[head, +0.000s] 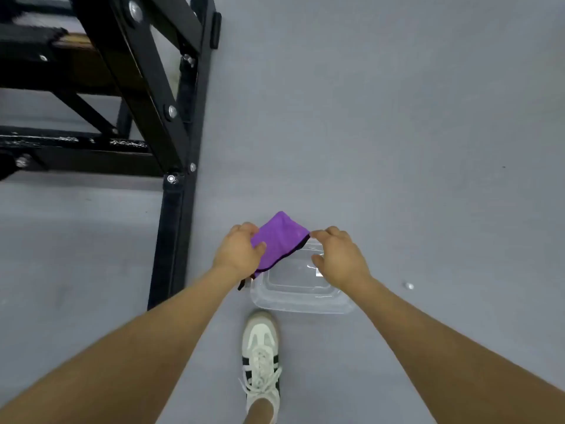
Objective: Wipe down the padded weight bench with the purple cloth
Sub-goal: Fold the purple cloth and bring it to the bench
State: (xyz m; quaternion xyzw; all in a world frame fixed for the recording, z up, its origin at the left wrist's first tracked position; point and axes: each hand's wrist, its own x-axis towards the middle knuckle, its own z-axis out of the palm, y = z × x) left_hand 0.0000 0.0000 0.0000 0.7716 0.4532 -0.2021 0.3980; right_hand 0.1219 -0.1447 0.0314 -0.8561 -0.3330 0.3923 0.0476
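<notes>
The purple cloth (281, 240), edged in black, is stretched between both hands above the grey floor. My left hand (238, 250) grips its left side, with a black-edged corner hanging below the wrist. My right hand (339, 258) pinches the cloth's right corner with its fingertips. Both hands hover over the far end of a clear plastic container (301, 293). The weight bench's black steel frame (159, 96) fills the upper left; only a dark slab of its underside (76, 62) shows, and the padded top is out of sight.
The clear container stands on the floor right in front of my white sneaker (261, 359). A black upright post (174, 234) of the frame rises just left of my left arm. A small pale speck (409, 286) lies on the grey floor to the right.
</notes>
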